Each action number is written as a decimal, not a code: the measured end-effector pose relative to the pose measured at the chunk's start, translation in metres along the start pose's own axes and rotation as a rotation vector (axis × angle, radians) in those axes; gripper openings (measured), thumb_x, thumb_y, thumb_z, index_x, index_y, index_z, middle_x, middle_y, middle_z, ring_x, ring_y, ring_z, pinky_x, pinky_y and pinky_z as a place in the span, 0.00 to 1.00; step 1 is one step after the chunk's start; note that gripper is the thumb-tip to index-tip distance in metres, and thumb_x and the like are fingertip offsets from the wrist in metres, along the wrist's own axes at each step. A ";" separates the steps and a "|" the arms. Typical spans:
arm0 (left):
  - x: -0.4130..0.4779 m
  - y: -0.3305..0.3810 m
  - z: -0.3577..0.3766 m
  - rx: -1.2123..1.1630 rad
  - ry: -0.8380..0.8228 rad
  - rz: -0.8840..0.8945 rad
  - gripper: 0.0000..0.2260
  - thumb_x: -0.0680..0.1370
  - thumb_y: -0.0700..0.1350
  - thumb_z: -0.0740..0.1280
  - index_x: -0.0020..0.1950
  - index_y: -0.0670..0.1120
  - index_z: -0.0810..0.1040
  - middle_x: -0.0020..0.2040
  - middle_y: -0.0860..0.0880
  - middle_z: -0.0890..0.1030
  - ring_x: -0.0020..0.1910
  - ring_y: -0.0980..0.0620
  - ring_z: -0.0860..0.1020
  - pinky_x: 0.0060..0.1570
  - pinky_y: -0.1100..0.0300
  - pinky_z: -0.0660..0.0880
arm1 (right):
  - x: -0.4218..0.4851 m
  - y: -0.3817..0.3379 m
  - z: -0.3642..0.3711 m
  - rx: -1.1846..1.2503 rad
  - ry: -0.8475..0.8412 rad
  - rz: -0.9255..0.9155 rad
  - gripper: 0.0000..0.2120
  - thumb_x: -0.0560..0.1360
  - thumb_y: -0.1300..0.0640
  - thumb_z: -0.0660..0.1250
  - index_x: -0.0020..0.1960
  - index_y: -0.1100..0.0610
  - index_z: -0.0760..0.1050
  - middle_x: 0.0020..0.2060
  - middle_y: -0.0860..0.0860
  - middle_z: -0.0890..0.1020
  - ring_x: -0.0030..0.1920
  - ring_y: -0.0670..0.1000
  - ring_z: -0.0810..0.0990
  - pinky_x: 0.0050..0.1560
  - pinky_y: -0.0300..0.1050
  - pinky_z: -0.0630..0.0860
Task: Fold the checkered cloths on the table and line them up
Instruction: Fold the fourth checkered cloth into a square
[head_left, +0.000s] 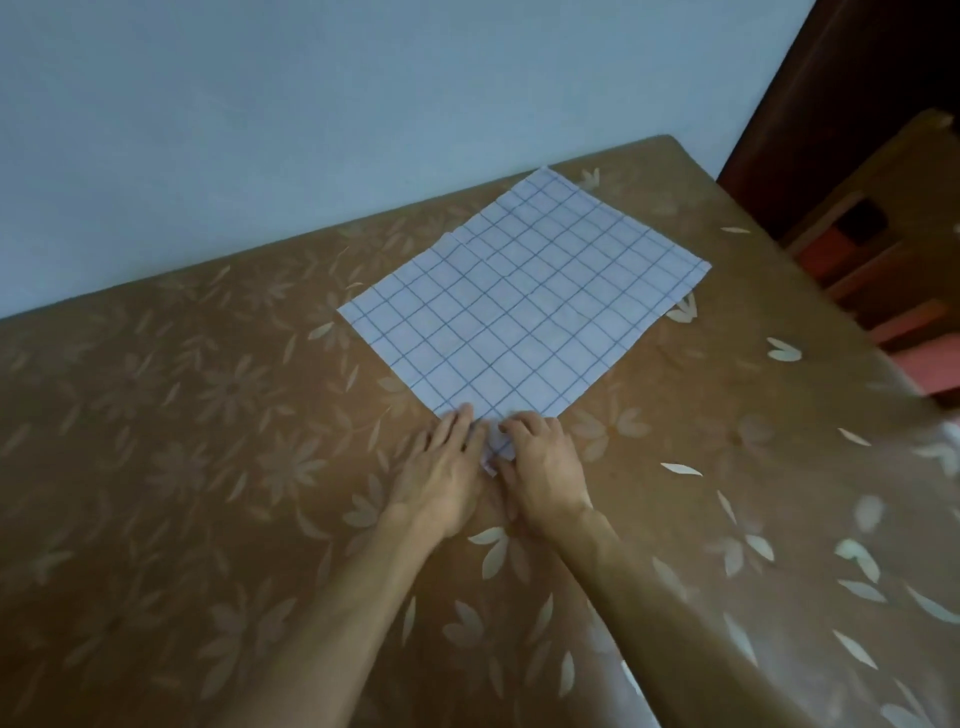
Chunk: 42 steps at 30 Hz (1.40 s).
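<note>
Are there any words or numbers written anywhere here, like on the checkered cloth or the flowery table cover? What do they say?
None: no word, number, label or sign can be read.
The checkered cloth shows only blue grid lines.
The table cover shows only a flower pattern.
The wooden shelf at the right is blurred, and no text shows on it.

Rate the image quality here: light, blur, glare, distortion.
Head view: dim, bluish light; the cloth is fairly sharp mid-frame; the left hand and right hand look softer; the table smears with blur and glare toward the frame's right; the wide lens bows its far edge.
</note>
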<state>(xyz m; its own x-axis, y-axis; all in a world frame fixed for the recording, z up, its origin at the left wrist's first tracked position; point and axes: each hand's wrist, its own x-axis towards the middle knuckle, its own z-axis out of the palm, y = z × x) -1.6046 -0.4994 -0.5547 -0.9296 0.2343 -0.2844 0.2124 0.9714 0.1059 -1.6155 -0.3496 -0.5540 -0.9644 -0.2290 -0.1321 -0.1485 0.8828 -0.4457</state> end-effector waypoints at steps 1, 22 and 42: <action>0.002 0.000 0.001 0.002 0.006 -0.001 0.27 0.82 0.49 0.56 0.80 0.50 0.53 0.82 0.49 0.48 0.80 0.49 0.49 0.75 0.47 0.57 | 0.000 0.001 0.001 -0.004 0.003 0.000 0.19 0.76 0.52 0.66 0.66 0.55 0.74 0.67 0.50 0.73 0.64 0.55 0.70 0.62 0.48 0.69; -0.113 0.054 -0.002 -0.132 0.144 -0.027 0.16 0.74 0.43 0.70 0.61 0.52 0.76 0.62 0.54 0.74 0.67 0.50 0.69 0.69 0.53 0.63 | -0.136 0.040 -0.043 0.332 -0.016 0.000 0.04 0.78 0.57 0.67 0.50 0.53 0.80 0.47 0.46 0.84 0.48 0.47 0.81 0.49 0.38 0.74; -0.292 0.228 -0.032 -0.313 0.499 -0.158 0.02 0.79 0.42 0.67 0.48 0.46 0.79 0.42 0.50 0.85 0.43 0.47 0.82 0.47 0.52 0.76 | -0.365 0.110 -0.178 0.547 -0.025 -0.043 0.09 0.79 0.58 0.64 0.58 0.52 0.75 0.49 0.44 0.81 0.47 0.38 0.81 0.42 0.27 0.73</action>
<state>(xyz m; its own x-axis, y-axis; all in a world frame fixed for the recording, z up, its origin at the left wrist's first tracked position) -1.2948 -0.3477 -0.4171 -0.9877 -0.0312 0.1533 0.0325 0.9178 0.3958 -1.3189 -0.0954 -0.3970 -0.9536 -0.2757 -0.1212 -0.0461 0.5314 -0.8458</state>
